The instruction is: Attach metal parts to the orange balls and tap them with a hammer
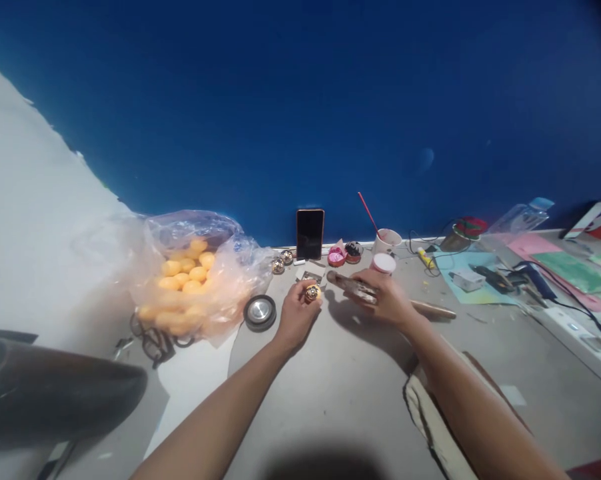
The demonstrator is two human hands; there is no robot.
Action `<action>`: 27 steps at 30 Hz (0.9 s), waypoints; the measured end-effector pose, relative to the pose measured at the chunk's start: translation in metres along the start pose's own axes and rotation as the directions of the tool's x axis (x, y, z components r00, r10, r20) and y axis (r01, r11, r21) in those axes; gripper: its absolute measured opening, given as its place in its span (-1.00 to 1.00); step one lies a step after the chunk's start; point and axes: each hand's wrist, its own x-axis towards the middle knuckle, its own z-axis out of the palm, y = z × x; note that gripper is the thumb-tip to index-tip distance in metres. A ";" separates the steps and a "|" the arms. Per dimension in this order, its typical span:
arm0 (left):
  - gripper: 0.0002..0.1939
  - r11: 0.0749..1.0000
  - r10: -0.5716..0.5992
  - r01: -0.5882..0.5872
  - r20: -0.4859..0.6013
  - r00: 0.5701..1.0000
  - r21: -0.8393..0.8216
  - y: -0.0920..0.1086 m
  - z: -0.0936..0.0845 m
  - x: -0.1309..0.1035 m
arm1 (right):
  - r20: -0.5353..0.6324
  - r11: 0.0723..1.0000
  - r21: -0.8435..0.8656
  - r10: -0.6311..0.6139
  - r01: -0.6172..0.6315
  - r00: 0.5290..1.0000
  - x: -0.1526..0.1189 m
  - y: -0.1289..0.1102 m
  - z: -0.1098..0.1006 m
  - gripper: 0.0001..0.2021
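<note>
My left hand [299, 313] is closed around a small yellow ball [312, 292] with a dark and gold pattern on its face. To the right, my right hand [383, 297] grips a stained, brownish-grey tool [351, 287], its blunt end pointing left toward the ball. The tool's exact kind is unclear. A brown rod [433, 310] sticks out to the right of that hand; whether it belongs to the tool is hidden. Beyond the left hand lie two patterned balls [278, 265] and a small flat piece [311, 275].
A clear bag of yellow balls [185, 273] is at left, beside a round dark-rimmed tin [260, 311]. A phone [310, 233] leans on the blue wall. Pink [337, 255] and black [353, 251] trinket pots, a cup [388, 241], papers [480, 280] and a power strip [580, 333] stand rightward.
</note>
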 end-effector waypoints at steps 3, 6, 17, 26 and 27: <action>-0.57 0.999 0.032 -0.033 0.019 0.999 0.029 0.002 0.000 0.000 | -0.107 0.996 -0.023 -0.083 0.081 0.991 0.000 -0.012 0.001 -0.76; -0.56 0.999 0.042 -0.042 0.051 0.998 -0.001 0.003 0.000 0.000 | -0.120 0.982 -0.148 -0.132 0.113 0.984 0.005 -0.023 0.001 -0.75; -0.62 0.985 0.123 -0.124 0.014 0.992 0.120 0.001 0.001 -0.001 | -0.010 0.969 -0.245 -0.028 0.024 1.000 0.015 -0.023 -0.002 -0.70; -0.57 0.999 0.050 -0.050 0.052 0.997 0.015 0.008 0.002 -0.004 | -0.024 0.978 -0.210 0.008 -0.013 1.000 0.014 -0.029 0.001 -0.71; -0.56 0.998 0.052 -0.053 0.049 0.997 0.015 0.008 0.002 -0.004 | -0.032 0.981 -0.192 0.008 -0.014 0.999 0.014 -0.030 0.000 -0.71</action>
